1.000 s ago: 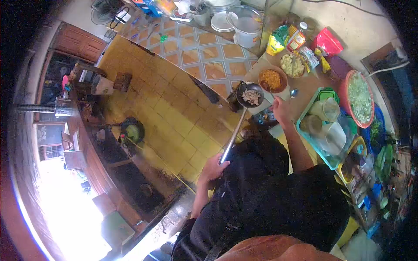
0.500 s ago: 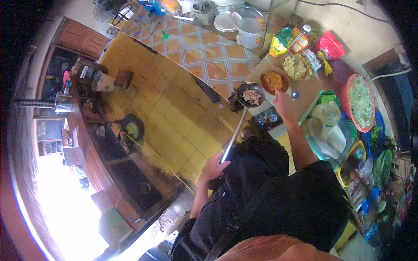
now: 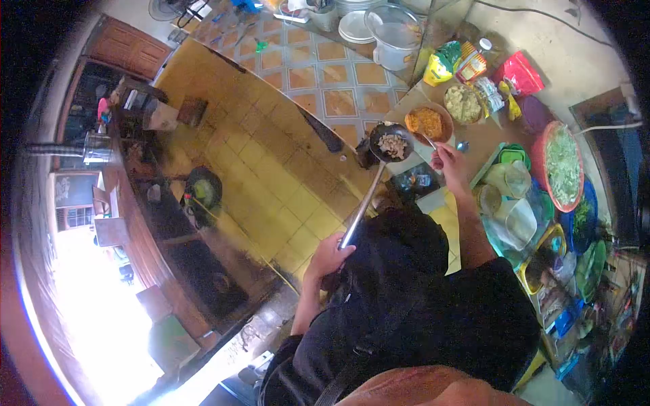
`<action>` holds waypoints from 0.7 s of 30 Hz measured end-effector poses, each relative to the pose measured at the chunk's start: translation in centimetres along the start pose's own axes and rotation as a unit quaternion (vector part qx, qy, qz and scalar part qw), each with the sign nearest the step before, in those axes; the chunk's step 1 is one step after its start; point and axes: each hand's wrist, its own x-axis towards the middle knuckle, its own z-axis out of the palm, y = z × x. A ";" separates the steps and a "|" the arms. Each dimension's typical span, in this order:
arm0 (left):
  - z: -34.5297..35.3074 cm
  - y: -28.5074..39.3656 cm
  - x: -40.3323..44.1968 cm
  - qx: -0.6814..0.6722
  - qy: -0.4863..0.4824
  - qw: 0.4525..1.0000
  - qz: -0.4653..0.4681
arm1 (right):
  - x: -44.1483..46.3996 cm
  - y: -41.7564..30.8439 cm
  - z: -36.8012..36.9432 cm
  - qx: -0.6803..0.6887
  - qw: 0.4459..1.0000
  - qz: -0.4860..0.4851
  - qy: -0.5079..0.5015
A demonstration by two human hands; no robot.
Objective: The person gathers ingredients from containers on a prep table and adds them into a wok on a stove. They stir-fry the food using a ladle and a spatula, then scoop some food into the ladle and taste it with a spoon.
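Note:
My left hand (image 3: 328, 256) is closed around the metal handle of a long ladle (image 3: 363, 206). Small pale chunks of food (image 3: 392, 145) lie in its dark, round bowl. Over on the right side, the fingers of my right hand (image 3: 449, 164) pinch the thin handle of a spoon (image 3: 430, 142). The spoon's head is hidden in a bowl of orange-red paste (image 3: 428, 123), just beside the ladle's head. Behind it stands a bowl of pale yellow food (image 3: 463, 105).
Another spoon (image 3: 462, 145) lies on the counter. Seasoning packets (image 3: 472, 62) stand along the wall. A large red basin of shredded greens (image 3: 564, 166) and plastic containers (image 3: 518, 179) are to the right. A wok (image 3: 204, 188) sits on the stove side at left.
My right hand has drawn back from the paste bowl toward me, and the spoon handle now shows. The orange paste looks more spread out. My left hand still holds the ladle nearly in place.

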 end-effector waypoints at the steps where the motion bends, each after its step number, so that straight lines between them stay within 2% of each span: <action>1: 0.0 0.4 -0.1 -0.012 -0.001 1.000 -0.020 | -0.2 -0.5 0.2 -0.077 0.997 -0.020 -0.010; 2: 0.0 0.7 -0.2 -0.025 -0.002 0.999 -0.041 | -0.3 -0.5 0.3 -0.154 0.987 -0.040 -0.021; 3: 0.0 0.6 -0.1 -0.028 -0.001 0.999 -0.044 | -0.3 0.1 0.3 -0.156 0.987 -0.037 -0.025; 4: 0.1 0.3 0.0 -0.033 -0.003 0.999 -0.036 | -0.3 0.9 0.3 -0.274 0.959 -0.067 -0.031; 5: 0.1 0.0 0.2 -0.036 -0.006 0.999 -0.027 | -0.1 1.7 0.1 -0.388 0.916 -0.098 -0.036; 6: 0.4 -1.0 0.6 -0.038 -0.005 0.999 -0.027 | -0.1 1.9 0.1 -0.501 0.841 -0.203 -0.026; 7: 0.7 -2.2 1.2 -0.019 0.003 1.000 -0.003 | 0.2 1.8 -0.1 -0.502 0.840 -0.205 -0.028; 8: 0.6 -1.5 1.1 -0.001 0.013 1.000 0.021 | 0.3 1.2 0.1 -0.508 0.823 -0.254 0.017; 9: 0.6 -0.8 0.9 -0.003 0.016 1.000 0.021 | 0.3 0.6 0.4 -0.511 0.802 -0.302 0.062; 10: 0.5 -0.1 0.5 -0.012 0.009 1.000 -0.003 | 0.9 0.3 0.3 -0.525 0.793 -0.299 0.083; 11: 0.4 0.9 0.2 -0.020 0.001 0.999 -0.026 | 1.7 0.5 0.2 -0.525 0.793 -0.299 0.081; 13: 0.6 0.5 0.3 -0.016 -0.001 1.000 -0.025 | 3.7 1.8 -0.1 -0.516 0.822 -0.225 0.081; 17: 0.8 0.2 0.5 0.000 -0.006 1.000 -0.004 | 5.3 3.9 -0.7 -0.551 0.799 -0.237 0.038; 19: 0.9 1.0 0.2 -0.002 -0.002 1.000 -0.006 | 2.5 0.6 0.8 -0.505 0.857 -0.103 -0.008; 20: 1.0 1.2 0.0 -0.003 0.002 1.000 -0.008 | 2.1 0.7 0.4 -0.505 0.857 -0.104 -0.008; 21: 1.3 0.6 0.2 -0.004 0.003 1.000 -0.009 | 1.8 0.8 -0.1 -0.422 0.904 -0.072 -0.016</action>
